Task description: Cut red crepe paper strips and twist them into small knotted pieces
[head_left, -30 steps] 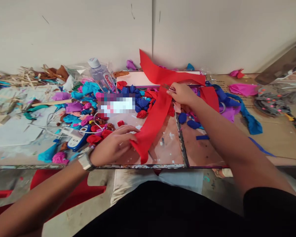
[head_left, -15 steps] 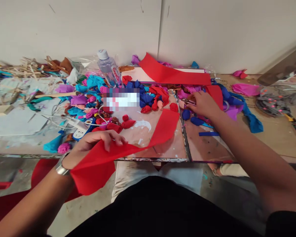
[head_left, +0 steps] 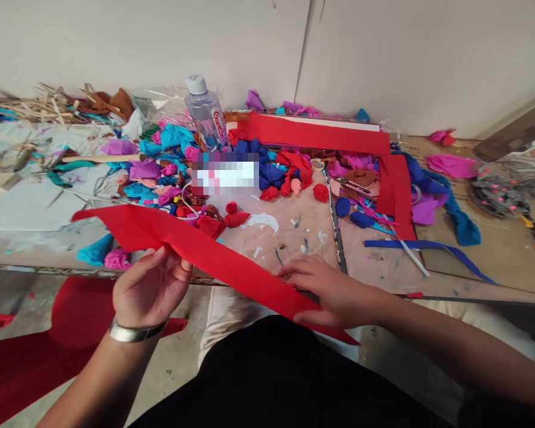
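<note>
A long strip of red crepe-like paper (head_left: 232,270) stretches slantwise across the front of the table, its right end hanging over my lap. My left hand (head_left: 154,279), palm up, pinches the strip's lower edge between thumb and fingers. Over the right part of the strip is my right hand (head_left: 330,291), its fingers spread and touching or nearly touching the paper. A slim metallic tool with a pinkish part (head_left: 354,188), its exact kind unclear, lies among paper scraps beyond that hand. More red strips (head_left: 316,134) lie at the back of the table.
A clear bottle with a white cap (head_left: 207,116) stands behind a blurred-out device (head_left: 226,177). Crumpled coloured paper pieces (head_left: 147,169) cover the middle. Tape rolls (head_left: 316,164), wood sticks (head_left: 62,104) and a blue strip (head_left: 432,246) lie around. A red stool (head_left: 78,312) is at lower left.
My right hand has let go of the metallic tool and come back toward me to the red strip. My left hand has turned palm up, and the strip now lies straighter across.
</note>
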Demonstrator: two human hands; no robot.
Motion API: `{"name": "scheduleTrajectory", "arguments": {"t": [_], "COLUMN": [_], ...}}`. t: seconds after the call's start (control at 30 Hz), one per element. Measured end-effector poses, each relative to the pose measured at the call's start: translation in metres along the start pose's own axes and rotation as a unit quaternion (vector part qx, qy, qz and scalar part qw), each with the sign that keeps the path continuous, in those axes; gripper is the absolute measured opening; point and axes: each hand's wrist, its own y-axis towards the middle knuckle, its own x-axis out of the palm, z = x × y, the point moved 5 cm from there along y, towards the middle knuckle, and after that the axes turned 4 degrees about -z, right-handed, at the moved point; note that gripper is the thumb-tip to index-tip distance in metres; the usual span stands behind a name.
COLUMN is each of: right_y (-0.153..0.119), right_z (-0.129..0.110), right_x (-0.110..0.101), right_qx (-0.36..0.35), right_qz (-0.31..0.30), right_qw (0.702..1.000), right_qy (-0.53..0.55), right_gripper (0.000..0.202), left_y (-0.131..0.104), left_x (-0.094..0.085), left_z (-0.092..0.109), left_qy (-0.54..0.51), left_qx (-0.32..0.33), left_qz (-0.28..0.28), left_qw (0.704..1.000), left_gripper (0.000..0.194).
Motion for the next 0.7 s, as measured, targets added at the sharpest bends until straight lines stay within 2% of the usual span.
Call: {"name": "scheduleTrajectory", "arguments": {"t": [0.07,0.1,0.23,0.33,0.4,0.43,0.5,0.53,0.6,0.63,0.7], "right_y": [-0.002,-0.002,-0.003,0.005,0.016,0.023,0.037,0.043,0.053,0.055,0.058], "right_z": [0.002,0.005,0.021,0.022,0.016,0.011,0.001,-0.004,-0.011,-0.014,-0.015], "right_x": [-0.007,-0.011,-0.019,-0.007,0.006,0.011,0.02,0.024,0.03,0.031,0.031], "right_qx": [0.019,0.035,0.129,0.147,0.139,0.129,0.103,0.097,0.09,0.088,0.091], "right_qz": [0.02,0.024,0.046,0.048,0.041,0.046,0.035,0.023,-0.006,-0.01,-0.016], "right_qw": [0.999,0.996,0.973,0.961,0.959,0.96,0.96,0.956,0.956,0.957,0.957], "right_qy": [0.04,0.072,0.186,0.229,0.245,0.243,0.258,0.276,0.28,0.275,0.276], "right_gripper": [0.016,0.013,0.028,0.034,0.053,0.07,0.096,0.092,0.06,0.047,0.037], "left_y": [0.002,0.003,0.008,0.007,-0.001,-0.007,-0.022,-0.03,-0.044,-0.048,-0.053], "left_x": [-0.002,-0.004,-0.013,-0.02,-0.018,-0.014,-0.001,0.006,0.013,0.012,0.006], "left_z": [0.0,0.0,0.001,-0.006,-0.016,-0.022,-0.035,-0.04,-0.044,-0.043,-0.037], "left_qy": [-0.003,0.002,0.04,0.035,0.028,0.029,0.062,0.087,0.131,0.15,0.164], "left_qx": [0.008,0.015,0.043,0.046,0.029,0.018,-0.014,-0.026,-0.015,-0.003,0.037], "left_qz": [0.0,-0.002,-0.019,-0.009,-0.008,-0.019,-0.069,-0.098,-0.134,-0.132,-0.111], "left_qw": [1.0,1.0,0.998,0.998,0.999,0.999,0.996,0.991,0.982,0.98,0.98], "left_gripper": [0.028,0.03,0.026,0.018,0.018,0.02,0.02,0.02,0.021,0.021,0.022]}}
